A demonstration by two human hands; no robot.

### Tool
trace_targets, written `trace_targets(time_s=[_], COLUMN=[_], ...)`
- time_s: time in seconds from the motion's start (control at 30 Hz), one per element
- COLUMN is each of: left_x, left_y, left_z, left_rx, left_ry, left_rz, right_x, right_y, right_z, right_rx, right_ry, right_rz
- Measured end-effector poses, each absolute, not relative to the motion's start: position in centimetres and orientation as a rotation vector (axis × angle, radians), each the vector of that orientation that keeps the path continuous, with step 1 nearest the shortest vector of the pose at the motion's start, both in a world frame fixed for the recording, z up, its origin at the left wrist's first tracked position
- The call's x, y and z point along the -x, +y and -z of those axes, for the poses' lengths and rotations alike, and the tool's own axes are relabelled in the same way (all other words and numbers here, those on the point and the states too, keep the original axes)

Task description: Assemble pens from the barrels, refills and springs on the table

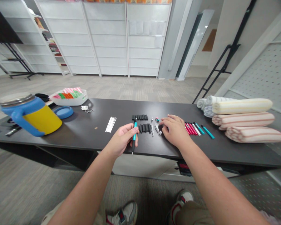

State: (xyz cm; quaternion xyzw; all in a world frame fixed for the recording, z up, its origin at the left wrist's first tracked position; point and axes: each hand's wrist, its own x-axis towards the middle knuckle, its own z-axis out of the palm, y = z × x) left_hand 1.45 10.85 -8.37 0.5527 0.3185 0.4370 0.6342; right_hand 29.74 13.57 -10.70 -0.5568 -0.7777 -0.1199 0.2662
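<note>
My left hand (125, 137) is closed around a teal pen (135, 127) with a black grip, its tip pointing down toward me at the table's front edge. My right hand (174, 129) hovers low over small white and silver pen parts (157, 127), fingers bent and apart; its fingertips are partly hidden. Between the hands lie a row of black grips (145, 128) and a farther row of short black pieces (140, 117). White refill sticks (110, 124) are left of my left hand. Red, white and teal pen barrels (193, 128) lie just right of my right hand.
On the dark table (84, 137), a large blue and yellow mug (41, 117), a blue lid (63, 112) and a white basket (70, 99) of colourful packets stand left. Rolled towels (245, 120) are stacked at the right end. White shelving (105, 37) stands beyond.
</note>
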Motion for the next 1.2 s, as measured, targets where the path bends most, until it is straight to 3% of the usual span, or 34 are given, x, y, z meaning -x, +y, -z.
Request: trace_targets(time_s=[1.2], left_x=[-1.4], left_y=[10.9], left_z=[8.7], left_rx=[-1.322], left_ry=[0.764], left_rz=[-0.955], right_x=[-30.0], right_y=[13.3], right_z=[9.1], right_rx=[1.302], right_ry=[-1.912], right_rz=[0.113])
